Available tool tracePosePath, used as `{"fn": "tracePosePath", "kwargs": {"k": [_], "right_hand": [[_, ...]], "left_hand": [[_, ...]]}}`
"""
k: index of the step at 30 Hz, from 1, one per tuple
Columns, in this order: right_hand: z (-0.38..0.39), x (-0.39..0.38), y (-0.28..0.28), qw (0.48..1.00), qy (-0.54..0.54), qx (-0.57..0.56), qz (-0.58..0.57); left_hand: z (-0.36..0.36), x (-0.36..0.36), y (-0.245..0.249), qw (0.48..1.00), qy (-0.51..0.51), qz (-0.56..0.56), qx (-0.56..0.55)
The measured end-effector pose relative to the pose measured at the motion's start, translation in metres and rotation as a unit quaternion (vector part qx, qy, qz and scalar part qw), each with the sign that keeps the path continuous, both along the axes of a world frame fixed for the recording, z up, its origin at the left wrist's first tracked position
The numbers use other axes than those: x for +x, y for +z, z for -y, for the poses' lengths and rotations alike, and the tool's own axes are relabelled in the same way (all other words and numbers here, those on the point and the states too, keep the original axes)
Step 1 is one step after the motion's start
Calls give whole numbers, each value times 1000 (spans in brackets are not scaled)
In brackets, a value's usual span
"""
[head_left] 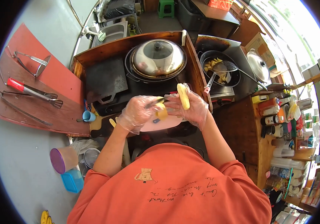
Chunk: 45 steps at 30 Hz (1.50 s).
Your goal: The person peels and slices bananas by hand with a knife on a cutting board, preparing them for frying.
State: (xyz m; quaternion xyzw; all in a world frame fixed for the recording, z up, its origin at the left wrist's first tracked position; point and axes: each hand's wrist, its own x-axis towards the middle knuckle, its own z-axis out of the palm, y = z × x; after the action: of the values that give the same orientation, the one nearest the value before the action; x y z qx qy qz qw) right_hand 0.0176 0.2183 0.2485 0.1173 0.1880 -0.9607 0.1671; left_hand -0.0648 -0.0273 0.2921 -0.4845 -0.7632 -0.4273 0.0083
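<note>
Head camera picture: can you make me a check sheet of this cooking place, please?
Surface: wooden counter holds a dark griddle and a lidded pan.
Job's things: yellow food piece in the right hand; second yellow piece beside the left hand; pink board beneath.
Clutter: red-handled tool on a red board; blue cup; bottles at right.
Hands: both gloved; left hand holds a thin tool, right hand grips the yellow food piece.
Cables: nothing seen.
Surroundings: black pan with yellow pieces; green stool.
</note>
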Motion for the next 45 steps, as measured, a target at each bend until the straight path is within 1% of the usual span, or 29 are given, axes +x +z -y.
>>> {"fn": "tracePosePath", "kwargs": {"k": [2, 3, 4, 6, 8, 10, 11, 12, 13, 14, 16, 17, 18, 19, 20, 21, 22, 25, 28, 30, 32, 34, 36, 38, 40, 42, 43, 44, 45], "right_hand": [[-6, 7, -11, 1000, 0, -21, 19], [-12, 11, -26, 999, -6, -27, 29], [-15, 15, -32, 999, -12, -32, 39], [-22, 24, -45, 997, -31, -18, 63], [-27, 32, -58, 995, -49, -3, 86], [-29, 39, -77, 993, -61, 29, 99], [-26, 42, -75, 993, -62, 28, 102], [-21, 46, -72, 984, -72, 82, 140], [-19, 49, -70, 971, -83, 137, 177], [-19, 51, -80, 971, -83, 137, 180], [-18, 55, -99, 959, -92, 174, 204], [-18, 58, -103, 958, -92, 175, 207], [-17, 62, -106, 947, -97, 215, 220], [-15, 66, -105, 933, -101, 256, 233], [-13, 70, -104, 932, -99, 257, 237], [-11, 73, -102, 931, -116, 248, 243], [-8, 76, -101, 929, -131, 239, 249], [0, 82, -112, 922, -150, 216, 284], [8, 86, -116, 930, -141, 197, 277], [12, 85, -124, 933, -130, 189, 276], [18, 86, -128, 937, -117, 180, 277], [28, 83, -129, 930, -102, 206, 285], [40, 80, -125, 929, -87, 218, 287], [51, 75, -126, 926, -68, 234, 287], [63, 70, -136, 915, -32, 278, 291], [77, 63, -143, 912, -20, 282, 298], [85, 57, -143, 913, 1, 286, 290], [94, 52, -144, 914, 19, 291, 283], [102, 43, -164, 909, 55, 297, 288]], "left_hand": [[9, 2, 0, 985, 53, 166, 2], [12, 4, -3, 973, 80, 218, 9], [15, 2, -6, 972, 77, 220, 5], [21, 0, -11, 976, 126, 172, -42], [21, -1, -16, 972, 136, 176, -71], [21, -6, -41, 948, 142, 256, -121], [20, -8, -58, 948, 141, 258, -123], [19, -10, -76, 952, 132, 244, -131], [16, -10, -78, 956, 122, 230, -138], [14, -9, -81, 955, 121, 232, -139], [8, -6, -82, 950, 147, 158, -224], [5, -6, -78, 936, 175, 145, -269], [7, -8, -80, 936, 173, 149, -269], [10, -10, -80, 942, 192, 134, -239], [11, -12, -80, 947, 212, 120, -209], [14, -15, -79, 942, 219, 148, -206], [18, -18, -74, 937, 218, 154, -226], [32, -27, -82, 936, 203, 151, -245], [33, -29, -92, 944, 166, 168, -230], [21, -29, -101, 937, 153, 188, -250], [7, -34, -122, 930, 149, 218, -255], [1, -35, -149, 918, 173, 228, -276], [4, -28, -170, 904, 213, 209, -306], [22, -5, -193, 898, 288, 194, -269], [51, 16, -218, 883, 335, 251, -213], [84, 31, -245, 800, 411, 373, -229], [102, 39, -255, 796, 415, 376, -228], [120, 47, -262, 781, 435, 392, -217], [131, 52, -270, 764, 454, 408, -206]]}}
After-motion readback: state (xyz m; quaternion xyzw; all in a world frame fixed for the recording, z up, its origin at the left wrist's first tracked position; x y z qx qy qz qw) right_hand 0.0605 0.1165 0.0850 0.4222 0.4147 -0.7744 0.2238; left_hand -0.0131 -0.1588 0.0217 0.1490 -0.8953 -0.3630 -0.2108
